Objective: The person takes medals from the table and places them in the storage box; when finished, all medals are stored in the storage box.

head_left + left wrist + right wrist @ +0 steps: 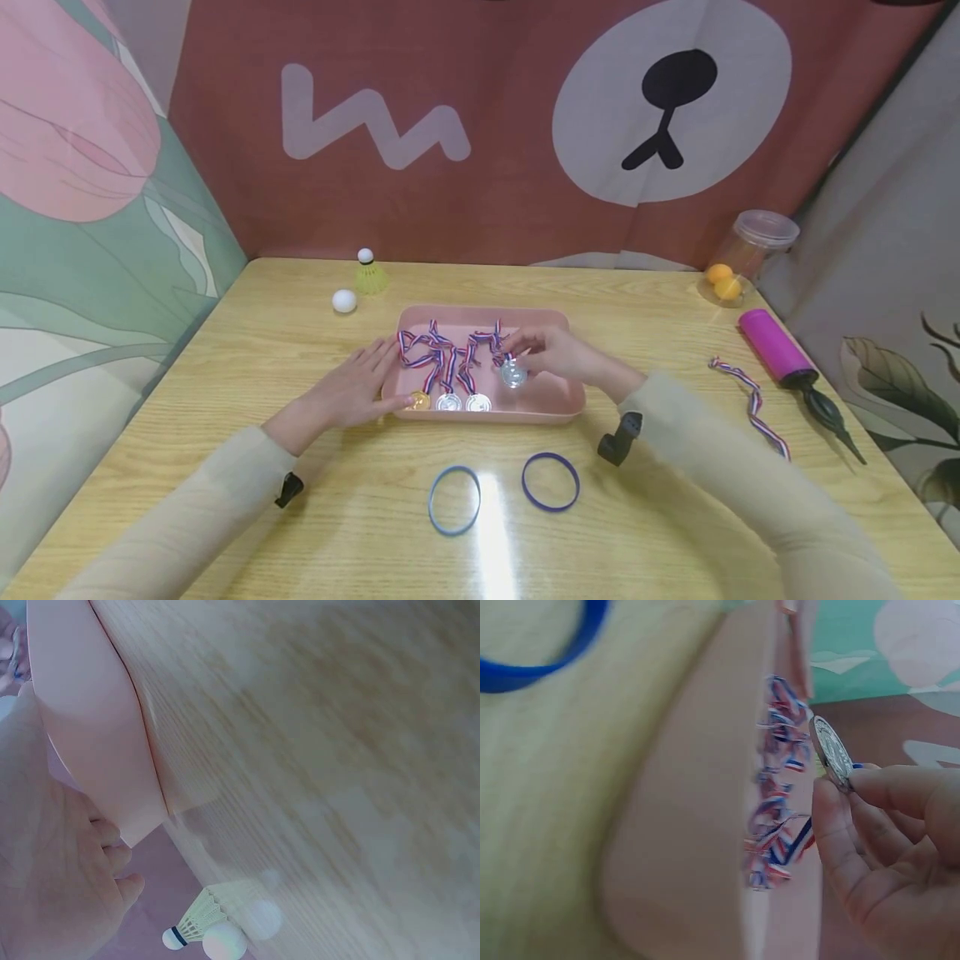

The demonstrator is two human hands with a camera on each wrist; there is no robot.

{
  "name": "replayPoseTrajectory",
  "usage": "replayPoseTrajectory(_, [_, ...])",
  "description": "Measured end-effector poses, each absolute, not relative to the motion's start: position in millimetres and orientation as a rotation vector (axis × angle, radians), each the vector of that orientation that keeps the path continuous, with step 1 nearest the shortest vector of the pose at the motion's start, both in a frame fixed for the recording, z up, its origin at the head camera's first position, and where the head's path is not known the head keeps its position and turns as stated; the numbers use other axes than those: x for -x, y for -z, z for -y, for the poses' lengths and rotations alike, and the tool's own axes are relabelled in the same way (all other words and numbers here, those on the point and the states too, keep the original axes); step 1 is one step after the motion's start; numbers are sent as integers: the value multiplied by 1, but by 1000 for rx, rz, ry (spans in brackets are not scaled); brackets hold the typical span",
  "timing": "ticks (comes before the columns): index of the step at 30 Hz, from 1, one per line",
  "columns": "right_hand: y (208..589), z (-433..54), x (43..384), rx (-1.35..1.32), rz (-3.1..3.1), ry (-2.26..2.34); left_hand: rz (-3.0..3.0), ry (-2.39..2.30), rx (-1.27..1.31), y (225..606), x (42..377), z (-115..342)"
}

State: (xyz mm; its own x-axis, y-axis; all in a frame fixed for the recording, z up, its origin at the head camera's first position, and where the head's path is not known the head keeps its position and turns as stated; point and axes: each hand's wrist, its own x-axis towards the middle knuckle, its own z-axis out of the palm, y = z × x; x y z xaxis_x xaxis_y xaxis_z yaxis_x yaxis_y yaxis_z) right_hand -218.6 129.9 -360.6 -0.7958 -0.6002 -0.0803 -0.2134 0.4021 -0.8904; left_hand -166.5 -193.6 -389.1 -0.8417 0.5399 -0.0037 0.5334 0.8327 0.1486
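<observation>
A pink tray (pixel 536 408) sits mid-table. Inside its front wall lie a gold medal (pixel 421 402) and two silver medals, the left one (pixel 448 402) beside the right one (pixel 478 403), their striped ribbons (pixel 450 367) stretching back. My right hand (pixel 558 354) pinches another silver medal (pixel 831 752) by its edge between thumb and fingers, raised over the tray's right part; its striped ribbon (pixel 801 840) hangs below. My left hand (pixel 356 387) rests with extended fingers along the tray's left end, the thumb reaching over the rim by the gold medal.
In front of the tray lie a light blue ring (pixel 454 501) and a dark blue ring (pixel 551 482). Behind left stand a shuttlecock (pixel 371 275) and a white ball (pixel 344 301). At right are a clear jar (pixel 750 250) with orange balls, a pink pump (pixel 780 350) and a striped ribbon (pixel 756 407).
</observation>
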Motion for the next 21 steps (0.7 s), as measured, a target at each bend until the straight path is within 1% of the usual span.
replayPoseTrajectory(4, [373, -131, 212, 744, -2246, 1313, -2960, -219, -863, 389, 166, 193])
replayPoseTrajectory(10, [384, -126, 206, 713, -2279, 1207, -2953, -229, -852, 387, 165, 193])
replayPoseTrajectory(17, [388, -120, 203, 847, -2361, 1062, -2953, -211, -865, 387, 165, 194])
replayPoseTrajectory(21, [389, -118, 202, 876, -2395, 1014, -2959, -210, -887, 386, 165, 194])
